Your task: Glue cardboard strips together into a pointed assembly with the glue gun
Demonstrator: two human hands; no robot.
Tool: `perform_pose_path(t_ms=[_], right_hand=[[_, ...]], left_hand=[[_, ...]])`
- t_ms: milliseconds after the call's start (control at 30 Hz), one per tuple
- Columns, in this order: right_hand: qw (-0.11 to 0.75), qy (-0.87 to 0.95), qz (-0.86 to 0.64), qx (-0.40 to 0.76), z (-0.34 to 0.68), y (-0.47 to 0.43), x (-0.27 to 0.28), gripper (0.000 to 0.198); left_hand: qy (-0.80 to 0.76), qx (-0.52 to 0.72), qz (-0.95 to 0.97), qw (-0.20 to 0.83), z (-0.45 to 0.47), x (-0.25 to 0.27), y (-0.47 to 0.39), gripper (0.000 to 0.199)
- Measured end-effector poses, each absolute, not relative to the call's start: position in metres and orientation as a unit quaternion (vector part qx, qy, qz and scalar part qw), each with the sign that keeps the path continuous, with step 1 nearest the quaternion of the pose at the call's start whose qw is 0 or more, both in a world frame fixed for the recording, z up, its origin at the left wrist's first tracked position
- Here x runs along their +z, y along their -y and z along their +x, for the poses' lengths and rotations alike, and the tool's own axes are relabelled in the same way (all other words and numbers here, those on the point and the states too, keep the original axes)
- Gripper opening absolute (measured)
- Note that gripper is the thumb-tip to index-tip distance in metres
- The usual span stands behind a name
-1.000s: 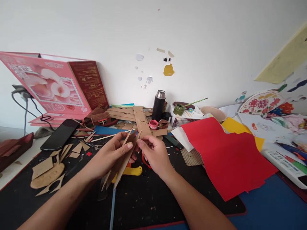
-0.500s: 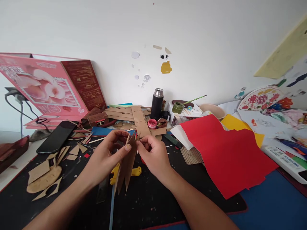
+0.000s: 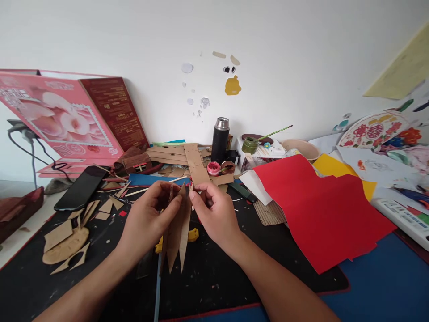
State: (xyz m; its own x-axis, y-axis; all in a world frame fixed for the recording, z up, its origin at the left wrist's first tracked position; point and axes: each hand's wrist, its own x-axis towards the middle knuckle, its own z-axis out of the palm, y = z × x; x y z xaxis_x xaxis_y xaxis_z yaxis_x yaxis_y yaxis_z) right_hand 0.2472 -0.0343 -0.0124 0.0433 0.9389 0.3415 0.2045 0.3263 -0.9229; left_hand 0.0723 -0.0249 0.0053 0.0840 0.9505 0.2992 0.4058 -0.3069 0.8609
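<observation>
Long, pointed cardboard pieces [image 3: 174, 237] stand on edge between my two hands, above the black mat. My left hand [image 3: 152, 212] is closed on them, thumb on the near side and fingers behind. With thumb and index finger my right hand [image 3: 211, 208] pinches the top end of the rightmost cardboard strip [image 3: 185, 232], which stands a little apart from the others at its lower tip. Partly hidden behind the cardboard lies a yellow glue gun [image 3: 193, 235], and a pale blue stick [image 3: 157, 290] extends toward me below it.
Cardboard scraps [image 3: 58, 235] and a black phone [image 3: 82, 188] lie on the left. At the back stand a black thermos [image 3: 220, 141], a red paint pot [image 3: 213, 168] and a green paint jar [image 3: 250, 145] with a brush. Red paper [image 3: 321, 214] covers the right side.
The rightmost strip has swung away from the other cardboard pieces, widening the gap at their tops. My view has shifted slightly, and both hands remain near the same spot.
</observation>
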Motion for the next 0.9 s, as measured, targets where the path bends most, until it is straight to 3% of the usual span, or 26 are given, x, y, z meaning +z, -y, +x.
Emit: perform_pose_path(t_ms=[900], right_hand=[[0.553,0.636,-0.477,0.252,0.2437,0.0385,-0.015,0.018]], left_hand=[[-0.516,0.478,0.637,0.316,0.0749,-0.0011,0.028,0.028]])
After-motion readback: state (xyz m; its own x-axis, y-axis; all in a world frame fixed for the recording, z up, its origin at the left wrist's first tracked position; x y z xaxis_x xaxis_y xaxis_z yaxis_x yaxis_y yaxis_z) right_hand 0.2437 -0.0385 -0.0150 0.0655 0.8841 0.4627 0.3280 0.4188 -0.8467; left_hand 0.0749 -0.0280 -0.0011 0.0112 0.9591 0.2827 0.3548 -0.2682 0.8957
